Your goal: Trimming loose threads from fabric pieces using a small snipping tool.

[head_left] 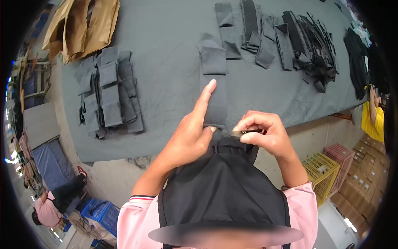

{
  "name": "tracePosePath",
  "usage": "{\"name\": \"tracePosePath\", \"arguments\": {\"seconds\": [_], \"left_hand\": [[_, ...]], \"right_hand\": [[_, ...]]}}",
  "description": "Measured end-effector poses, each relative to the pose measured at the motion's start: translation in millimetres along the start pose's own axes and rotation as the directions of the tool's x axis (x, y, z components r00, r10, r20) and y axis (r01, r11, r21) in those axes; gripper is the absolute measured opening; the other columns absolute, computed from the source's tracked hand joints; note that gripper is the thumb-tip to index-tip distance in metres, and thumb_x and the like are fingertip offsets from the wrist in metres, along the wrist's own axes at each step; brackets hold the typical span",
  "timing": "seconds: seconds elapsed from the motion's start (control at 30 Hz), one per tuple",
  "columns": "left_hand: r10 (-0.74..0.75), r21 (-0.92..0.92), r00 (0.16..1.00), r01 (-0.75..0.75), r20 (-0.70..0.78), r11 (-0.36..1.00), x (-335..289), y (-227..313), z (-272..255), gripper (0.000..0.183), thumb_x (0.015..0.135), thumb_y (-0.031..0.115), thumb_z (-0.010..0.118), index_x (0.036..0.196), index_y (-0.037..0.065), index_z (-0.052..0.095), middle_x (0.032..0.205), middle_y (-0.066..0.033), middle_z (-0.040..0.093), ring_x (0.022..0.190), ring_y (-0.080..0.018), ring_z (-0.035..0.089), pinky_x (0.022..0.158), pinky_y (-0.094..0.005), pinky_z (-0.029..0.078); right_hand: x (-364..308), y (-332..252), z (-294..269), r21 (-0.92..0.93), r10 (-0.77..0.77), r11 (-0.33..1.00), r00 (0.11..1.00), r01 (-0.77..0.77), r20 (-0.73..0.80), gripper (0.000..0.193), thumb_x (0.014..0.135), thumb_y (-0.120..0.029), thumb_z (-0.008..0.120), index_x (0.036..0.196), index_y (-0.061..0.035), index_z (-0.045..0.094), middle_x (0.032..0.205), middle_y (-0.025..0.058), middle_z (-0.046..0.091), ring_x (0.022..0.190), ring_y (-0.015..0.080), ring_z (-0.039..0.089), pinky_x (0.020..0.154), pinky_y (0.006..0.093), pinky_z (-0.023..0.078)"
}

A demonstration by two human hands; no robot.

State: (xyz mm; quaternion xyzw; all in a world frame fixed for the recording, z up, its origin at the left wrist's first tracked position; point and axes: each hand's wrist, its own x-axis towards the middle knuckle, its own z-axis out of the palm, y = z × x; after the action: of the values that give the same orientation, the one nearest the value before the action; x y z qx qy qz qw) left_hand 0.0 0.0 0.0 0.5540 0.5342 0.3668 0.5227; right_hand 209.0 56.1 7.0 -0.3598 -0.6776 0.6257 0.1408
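Your left hand [182,139] lies on a dark grey fabric strip [217,99], its index finger stretched along the strip's left edge and its thumb spread out to the near end; your other left fingers are mostly hidden. Your right hand [267,130] is just to the right of that near end, thumb and fingertips pinched on a small dark tool [253,131] whose exact kind you cannot make out. Your two hands are apart, with a narrow gap between them.

The strip sits on the cloth-covered worktop [166,62] by its near edge, running straight away from you. Its far part is a folded section [214,61], and another folded piece [227,29] lies just beyond, to the right.

To your left is a stack of folded grey pieces [110,95], with a brown paper bag [93,31] behind it at the worktop's far left. On the far right lie more dark strips [313,41], bunched and overlapping. Loose threads are scattered over the cloth. You wear a black apron [224,186] over a pink shirt [304,207].
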Motion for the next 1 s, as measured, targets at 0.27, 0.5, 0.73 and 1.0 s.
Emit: {"name": "tracePosePath", "arguments": {"seconds": [0.27, 0.5, 0.73, 1.0], "left_hand": [[0.008, -0.03, 1.0, -0.008, 0.018, 1.0, 5, 5, 3, 0.089, 0.071, -0.014, 0.043, 0.147, 0.004, 0.0, 0.145, -0.0256, 0.027, 0.124, -0.0387, 0.043, 0.1, -0.035, 0.035], [0.057, 0.117, 0.991, -0.072, 0.123, 0.991, -9, -6, 18, 0.097, 0.07, -0.017, 0.046, 0.146, 0.007, -0.011, 0.143, -0.0282, 0.026, 0.127, -0.0418, 0.039, 0.102, -0.0385, 0.033], [-0.145, -0.691, 0.988, 0.071, -0.05, 0.72, 3, -25, 7, 0.078, 0.079, -0.003, 0.059, 0.141, 0.012, 0.013, 0.127, -0.0149, 0.04, 0.116, -0.0205, 0.046, 0.093, -0.0322, 0.043], [-0.244, -0.647, 0.949, 0.058, -0.201, 0.76, 12, -31, 15, 0.054, 0.082, -0.006, 0.057, 0.13, 0.001, 0.032, 0.111, -0.0122, 0.053, 0.101, -0.0158, 0.056, 0.088, -0.0287, 0.048]], "right_hand": [[-6, -1, 4, 0.178, 0.038, 0.984, 0.975, 0.002, -0.221, 0.02, 0.079, -0.004, 0.067, 0.096, -0.0003, 0.059, 0.086, 0.0003, 0.059, 0.07, 0.0058, 0.051, 0.06, 0.0205, 0.041], [46, 18, 15, 0.686, 0.233, 0.727, 0.953, -0.039, -0.192, 0.026, 0.081, -0.012, 0.068, 0.1, -0.0028, 0.053, 0.092, 0.0025, 0.06, 0.075, 0.002, 0.051, 0.05, 0.0156, 0.038], [53, 29, 53, 0.69, 0.126, 0.71, 0.938, 0.141, -0.322, 0.035, 0.079, 0.0, 0.066, 0.11, 0.0019, 0.048, 0.098, 0.007, 0.061, 0.09, 0.0112, 0.058, 0.08, 0.0248, 0.048], [40, 22, 51, -0.086, -0.187, 0.982, 0.809, 0.168, -0.557, 0.055, 0.071, 0.007, 0.066, 0.12, -0.0049, 0.045, 0.084, 0.0086, 0.056, 0.064, 0.0162, 0.063, 0.055, 0.0268, 0.049]]}}
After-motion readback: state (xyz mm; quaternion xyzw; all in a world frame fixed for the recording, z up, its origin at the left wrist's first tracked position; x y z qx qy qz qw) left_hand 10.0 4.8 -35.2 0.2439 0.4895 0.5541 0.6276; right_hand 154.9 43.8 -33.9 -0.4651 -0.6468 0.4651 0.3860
